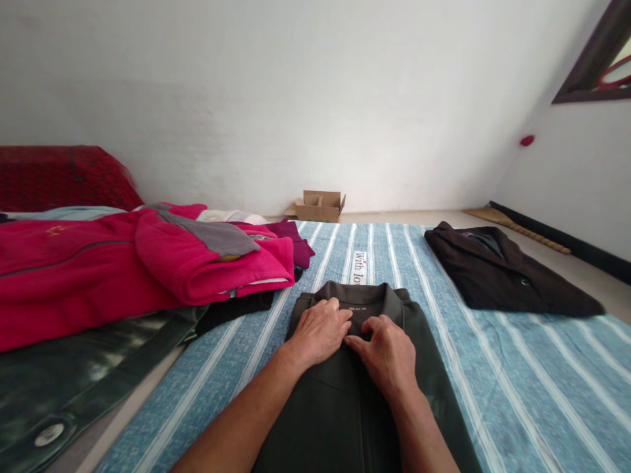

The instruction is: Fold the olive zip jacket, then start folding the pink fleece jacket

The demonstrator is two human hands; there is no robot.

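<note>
I have the shirt (340, 407) lying front up on the striped sheet (493, 368), its collar (394, 303) at the far end. The left hand (321, 332) rests at the shirt's neck opening, fingers curled; the right hand (389, 351) is just beside it there, thumb and forefinger narrowly apart. From here I cannot tell whether either one pinches cloth. Left of the shirt I see a pink jacket (162, 263) over other clothes (98, 374); right of it, well apart, a folded coat (507, 279). Beyond the shirt is a cardboard box (320, 210).
</note>
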